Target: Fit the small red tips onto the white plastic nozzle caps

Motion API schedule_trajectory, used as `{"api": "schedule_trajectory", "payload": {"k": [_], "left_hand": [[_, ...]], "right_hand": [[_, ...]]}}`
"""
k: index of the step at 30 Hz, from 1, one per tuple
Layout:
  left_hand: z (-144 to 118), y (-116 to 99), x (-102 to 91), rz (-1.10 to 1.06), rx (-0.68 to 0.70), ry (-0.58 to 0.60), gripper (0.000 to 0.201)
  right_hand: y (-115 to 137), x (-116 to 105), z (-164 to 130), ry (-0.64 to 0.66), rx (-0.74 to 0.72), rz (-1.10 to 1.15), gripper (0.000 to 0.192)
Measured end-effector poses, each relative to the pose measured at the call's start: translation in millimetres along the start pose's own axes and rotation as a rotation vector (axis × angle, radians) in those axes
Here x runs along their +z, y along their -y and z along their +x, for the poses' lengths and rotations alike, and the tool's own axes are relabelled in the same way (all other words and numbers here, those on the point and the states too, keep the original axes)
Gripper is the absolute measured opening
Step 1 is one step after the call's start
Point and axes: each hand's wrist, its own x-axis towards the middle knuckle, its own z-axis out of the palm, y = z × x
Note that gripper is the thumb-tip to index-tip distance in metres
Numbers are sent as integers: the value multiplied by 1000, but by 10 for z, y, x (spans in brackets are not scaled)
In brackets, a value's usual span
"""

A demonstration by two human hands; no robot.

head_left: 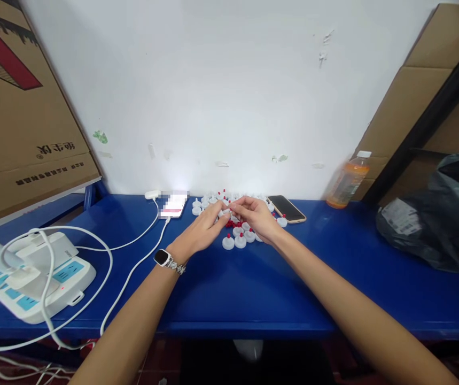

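Observation:
My left hand [207, 224] wears a watch at the wrist and is closed around a white nozzle cap [224, 213]. Right against it, my right hand [256, 216] pinches thumb and forefinger together over the top of that cap; whatever sits between those fingertips is too small to make out. Under and around both hands lie several white nozzle caps with red tips [240, 241]. Between the hands is a small heap of loose red tips [233, 224]. White caps without red tips [196, 208] stand behind my left hand.
A dark-screened phone [287, 208] lies right of the caps, a lit, charging phone [174, 205] left of them. White cables loop from a power strip [37, 283]. An orange drink bottle [348, 181] and black plastic bag [437, 214] stand right on the blue table [245, 299].

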Motion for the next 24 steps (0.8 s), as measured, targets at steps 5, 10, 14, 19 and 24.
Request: {"api": "schedule_trajectory", "payload": {"k": [5, 10, 14, 19, 24], "left_hand": [[-25, -81, 27, -27, 9, -34, 33], [-31, -89, 59, -9, 44, -43, 35], [-28, -76, 73, -9, 39, -34, 37], [-17, -77, 64, 4, 76, -31, 42], [42, 90, 58, 46, 59, -101, 58]], "right_hand": [[-5, 33, -36, -15, -134, -264, 46], [54, 50, -78, 22, -292, -589, 44], [71, 43, -87, 52, -286, -634, 42], [96, 6, -60, 79, -268, -607, 41], [169, -83, 150, 143, -197, -447, 32]]}}
